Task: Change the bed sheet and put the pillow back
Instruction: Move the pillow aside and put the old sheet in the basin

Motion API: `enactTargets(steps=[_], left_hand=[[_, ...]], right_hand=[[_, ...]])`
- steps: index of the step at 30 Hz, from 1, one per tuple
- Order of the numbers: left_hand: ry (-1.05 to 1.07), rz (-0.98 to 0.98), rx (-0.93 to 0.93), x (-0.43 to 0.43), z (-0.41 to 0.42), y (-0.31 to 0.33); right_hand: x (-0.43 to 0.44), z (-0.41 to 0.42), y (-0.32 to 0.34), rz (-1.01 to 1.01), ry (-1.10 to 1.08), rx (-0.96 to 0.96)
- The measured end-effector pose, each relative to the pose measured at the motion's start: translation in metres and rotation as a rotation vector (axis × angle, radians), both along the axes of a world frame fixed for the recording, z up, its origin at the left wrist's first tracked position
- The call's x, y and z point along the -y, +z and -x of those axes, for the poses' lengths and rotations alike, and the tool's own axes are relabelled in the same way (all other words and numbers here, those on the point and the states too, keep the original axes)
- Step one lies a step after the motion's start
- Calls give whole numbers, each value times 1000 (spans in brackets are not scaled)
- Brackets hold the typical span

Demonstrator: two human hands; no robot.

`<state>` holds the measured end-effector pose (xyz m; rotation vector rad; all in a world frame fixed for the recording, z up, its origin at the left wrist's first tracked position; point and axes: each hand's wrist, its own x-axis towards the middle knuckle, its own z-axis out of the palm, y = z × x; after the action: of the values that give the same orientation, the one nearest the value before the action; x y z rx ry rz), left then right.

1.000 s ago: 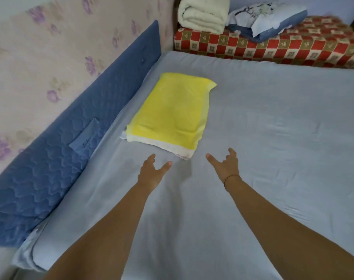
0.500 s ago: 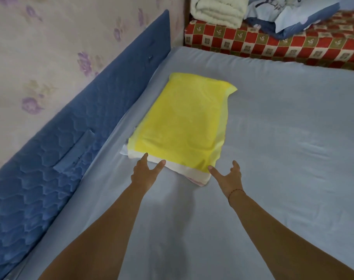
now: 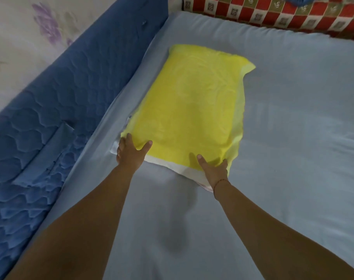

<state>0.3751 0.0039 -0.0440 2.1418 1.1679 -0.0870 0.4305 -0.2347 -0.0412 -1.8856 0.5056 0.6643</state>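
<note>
A pillow [image 3: 192, 110] with a yellow towel cover and a white edge lies flat on the light blue bed sheet [image 3: 293, 158], close to the blue quilted headboard. My left hand [image 3: 131, 153] rests on the pillow's near left corner, thumb spread and fingers laid over the edge. My right hand [image 3: 213, 168] rests on the near right corner, fingers straight on the yellow cloth. Neither hand curls round the pillow. The sheet lies smooth across the mattress.
The blue quilted headboard [image 3: 57, 122] runs along the left, against a floral wall [image 3: 30, 37]. A red and white checked bedding surface [image 3: 273, 15] borders the far end of the mattress. Open sheet stretches to the right of the pillow.
Both hands moved forward from above the bare sheet and now lie on the pillow's near corners. The view came closer to the pillow.
</note>
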Motion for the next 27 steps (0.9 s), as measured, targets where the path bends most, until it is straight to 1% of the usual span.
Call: enactTargets(steps=[3,7,9,14,17,22,27], left_hand=[[24,7,21,-15,-11,-8],[65,88,22,-41,-21,-21],[40,106,11,-52,-20,-22],[-59,155,-10,-58,-21,-15],[-104,210,6,-44,-18,-7],[-110,289,24,-1,5,-4],[-80,341,79,49,46,-14]], right_hand=[[-15,-4,-12,28,-24,2],[-23,-14,-21,58,-49,0],[-21,-20,-22,53,-37,-8],[-9,-32,-15,75,76,11],[3,-29,-8,106,92,61],[34,-24,10,193,105,140],[74,-1,19,229,127,151]])
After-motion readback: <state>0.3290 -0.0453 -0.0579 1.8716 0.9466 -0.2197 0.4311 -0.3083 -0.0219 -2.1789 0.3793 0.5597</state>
